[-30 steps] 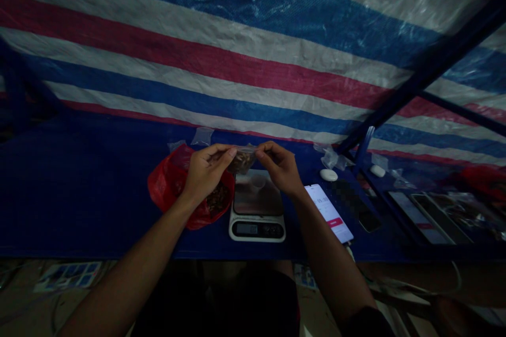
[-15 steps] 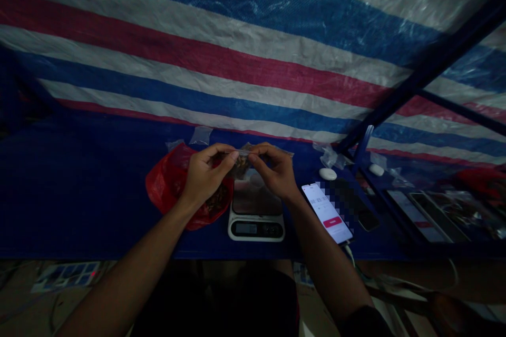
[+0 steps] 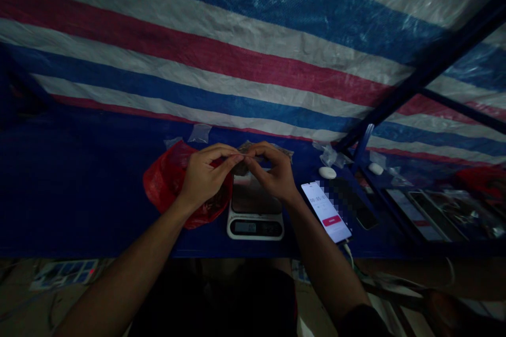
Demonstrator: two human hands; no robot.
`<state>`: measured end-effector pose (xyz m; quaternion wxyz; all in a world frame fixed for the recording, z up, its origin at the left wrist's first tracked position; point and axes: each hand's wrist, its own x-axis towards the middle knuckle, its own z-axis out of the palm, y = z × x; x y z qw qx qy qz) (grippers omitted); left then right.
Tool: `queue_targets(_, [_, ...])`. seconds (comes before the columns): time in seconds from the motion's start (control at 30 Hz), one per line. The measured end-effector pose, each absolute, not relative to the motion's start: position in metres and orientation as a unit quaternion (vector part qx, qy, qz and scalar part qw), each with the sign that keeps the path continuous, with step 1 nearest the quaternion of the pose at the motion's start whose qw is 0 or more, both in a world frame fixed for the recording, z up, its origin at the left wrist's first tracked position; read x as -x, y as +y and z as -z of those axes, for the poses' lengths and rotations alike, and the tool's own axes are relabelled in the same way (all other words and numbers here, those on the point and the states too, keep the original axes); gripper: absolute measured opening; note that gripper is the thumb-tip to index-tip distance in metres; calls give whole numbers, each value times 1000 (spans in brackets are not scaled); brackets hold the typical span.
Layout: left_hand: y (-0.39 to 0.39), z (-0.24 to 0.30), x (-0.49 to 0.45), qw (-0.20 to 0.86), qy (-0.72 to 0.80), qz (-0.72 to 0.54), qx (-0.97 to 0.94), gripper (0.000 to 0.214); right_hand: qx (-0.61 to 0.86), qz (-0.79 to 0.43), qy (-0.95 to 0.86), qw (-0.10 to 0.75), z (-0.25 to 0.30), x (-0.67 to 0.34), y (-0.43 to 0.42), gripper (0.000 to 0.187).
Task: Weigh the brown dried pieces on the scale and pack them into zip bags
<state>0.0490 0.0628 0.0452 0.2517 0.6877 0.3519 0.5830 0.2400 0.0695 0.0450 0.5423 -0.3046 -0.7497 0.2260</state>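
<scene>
Both my left hand [image 3: 207, 172] and my right hand [image 3: 272, 168] pinch the top edge of a small clear zip bag [image 3: 239, 168], their fingertips nearly meeting. Brownish contents show through the bag, too dim to name. It hangs above the back of a white kitchen scale [image 3: 255, 227] with a shiny metal plate and a lit display. Under and beside my left hand lies an open red plastic bag [image 3: 162, 179] with small brown pieces inside, partly hidden by the hand. Behind my right hand, more filled clear bags [image 3: 285, 154] show in part.
A phone [image 3: 326, 210] with a lit timer lies right of the scale, a cable at its lower end. A white oval case [image 3: 328, 172] and crumpled clear bags [image 3: 330, 155] sit behind it. An empty clear bag [image 3: 200, 133] lies at the back. Striped tarp [image 3: 253, 58] closes off the rear.
My fingertips have come closer together along the bag's top edge, and the bag has tilted so less of its front shows. The view has shifted slightly.
</scene>
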Motion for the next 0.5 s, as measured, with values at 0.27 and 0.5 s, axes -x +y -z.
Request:
queue_targets(0.27, [62,-49,-47,293,339,-587,-675,14,314,-212,-743,551,-48,-241,66,16])
queue_targets(0.5, [60,-52,-47,257,341,-584,-690,15,313,-233,-747,538,-50,-240,66,18])
